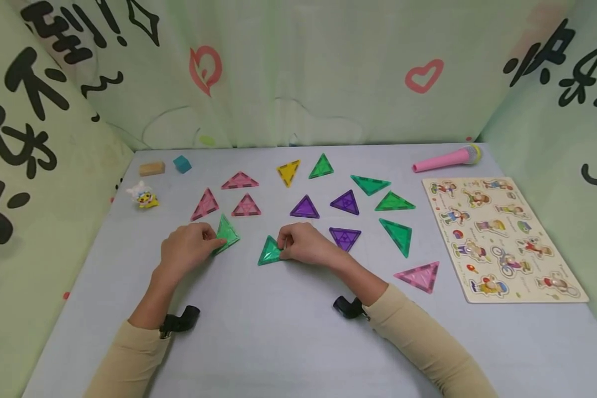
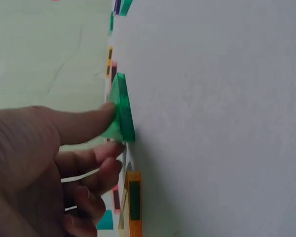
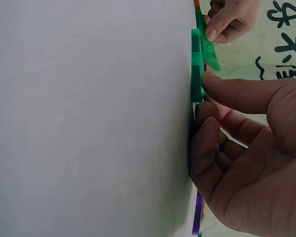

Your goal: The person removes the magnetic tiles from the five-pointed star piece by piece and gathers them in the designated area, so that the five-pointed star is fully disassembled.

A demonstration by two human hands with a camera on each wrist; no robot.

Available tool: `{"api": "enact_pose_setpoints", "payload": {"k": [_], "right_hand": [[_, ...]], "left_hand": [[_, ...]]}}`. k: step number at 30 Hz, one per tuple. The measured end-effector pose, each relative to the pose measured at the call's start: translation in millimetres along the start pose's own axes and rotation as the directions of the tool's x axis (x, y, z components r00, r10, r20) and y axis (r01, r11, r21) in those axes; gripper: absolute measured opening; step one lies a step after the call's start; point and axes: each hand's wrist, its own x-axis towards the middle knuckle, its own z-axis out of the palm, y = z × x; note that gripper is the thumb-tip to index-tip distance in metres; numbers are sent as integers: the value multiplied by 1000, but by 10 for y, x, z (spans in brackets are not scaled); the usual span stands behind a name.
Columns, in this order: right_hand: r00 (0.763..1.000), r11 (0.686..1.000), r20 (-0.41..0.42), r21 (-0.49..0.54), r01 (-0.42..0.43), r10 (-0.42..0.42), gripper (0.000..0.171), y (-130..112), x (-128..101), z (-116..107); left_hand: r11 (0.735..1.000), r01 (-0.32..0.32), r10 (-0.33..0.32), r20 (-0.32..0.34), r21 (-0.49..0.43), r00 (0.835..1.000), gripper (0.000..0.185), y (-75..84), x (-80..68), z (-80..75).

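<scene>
My left hand (image 1: 186,249) pinches a translucent green triangle tile (image 1: 227,234) between thumb and fingers, one side tipped up from the table. The left wrist view shows the same tile (image 2: 122,108) edge-on at the thumb tip, with an orange-edged tile (image 2: 134,202) below the fingers; in the head view the hand hides that one. To the right, my right hand (image 1: 305,243) pinches the corner of a second green triangle tile (image 1: 270,252). That tile (image 3: 196,66) stands close against the white tabletop in the right wrist view, under the thumb.
Beyond my hands lie pink tiles (image 1: 246,205), a yellow tile (image 1: 288,172), purple tiles (image 1: 304,207) and several green tiles (image 1: 397,236). A pink tile (image 1: 422,276), figure puzzle board (image 1: 482,226) and toy microphone (image 1: 445,159) are right; blocks (image 1: 151,168) and a figurine (image 1: 143,194) are left.
</scene>
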Motion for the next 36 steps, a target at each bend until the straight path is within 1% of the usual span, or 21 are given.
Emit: {"api": "enact_pose_setpoints", "payload": {"k": [3,7,8,10,12,14,16,18,20,22,25,27,30,33,36], "right_hand": [[1000,1000,-12,-19,-17,17,20,-15,-4,-4],[999,999,-15,-33,-35,34,33,-35,-14,-1],[999,999,-15,-37,-39,38,34,-38,-19,0],[999,998,-12,-47,-37,36,32,-41,-26,3],[1000,998,-10,-58,-30,30,27,-44,-31,5],[1000,997,-10,-77,-21,20,23,-43,-38,3],[1000,996,-11,-89,-12,11,21,-41,-43,-7],[1000,995,-7,-99,-2,2,19,-42,-52,-21],[1000,995,2,-102,9,-8,18,-40,-67,-40],[1000,996,22,-93,16,-14,15,-27,-86,-59],[998,998,67,-66,19,-14,14,5,-125,-98],[995,998,97,-57,9,-4,13,32,-153,-133],[992,998,126,-64,-13,21,14,54,-221,-203],[991,995,124,-87,-39,49,16,70,-319,-277],[991,995,117,-87,-54,64,17,87,-432,-329]], "left_hand": [[999,-2,1,3,45,1000,30,42,9,-4],[997,-5,4,10,74,1000,30,111,-3,-9],[997,-9,9,-3,82,1000,29,131,-12,-2],[995,-38,42,-41,97,998,26,182,-38,31],[989,-98,107,-74,111,992,27,259,-82,96],[975,-181,191,-73,126,979,36,374,-140,194],[955,-264,269,-26,134,963,48,510,-196,293],[935,-326,326,25,138,945,62,625,-224,375],[923,-358,353,61,144,934,70,723,-225,418],[912,-381,372,87,149,924,68,792,-205,442],[908,-393,379,116,146,918,61,865,-195,465],[911,-389,374,125,136,919,57,878,-212,479],[925,-358,344,124,124,931,56,843,-276,481],[939,-321,308,113,121,945,57,764,-355,476],[951,-287,278,90,116,956,57,672,-435,472]]}}
